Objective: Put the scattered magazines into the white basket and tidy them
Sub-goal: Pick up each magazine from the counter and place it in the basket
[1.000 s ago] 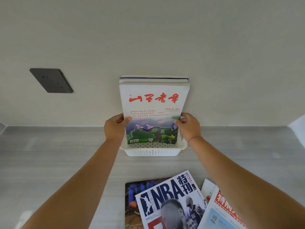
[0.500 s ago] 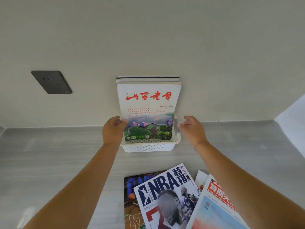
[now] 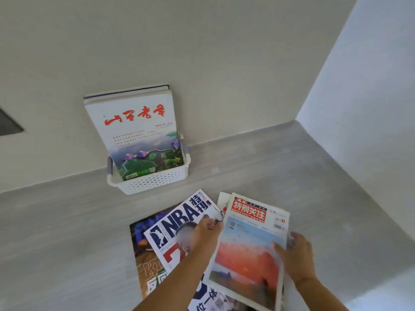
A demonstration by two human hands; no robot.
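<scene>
Left hand [image 3: 205, 235], right hand [image 3: 296, 257] & forearms [image 3: 179, 277] bare, w/ thin cord bracelet [image 3: 304, 281] at right wrist.

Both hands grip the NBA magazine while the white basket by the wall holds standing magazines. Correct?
Wrong magazine. The head view shows the left hand and right hand gripping the red-banner sunset magazine; the NBA magazine lies flat beside it. The white basket detail stands.

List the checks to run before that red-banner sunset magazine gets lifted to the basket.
1. Right hand grips sunset magazine at its right edge: ok.
2. Left hand grip on its left edge: cannot tell.
3. Nothing lies on top of it: ok; it overlaps the NBA magazine.
4. White basket upright by the wall: ok.
5. Room left in front of the standing magazines: cannot tell.
</scene>
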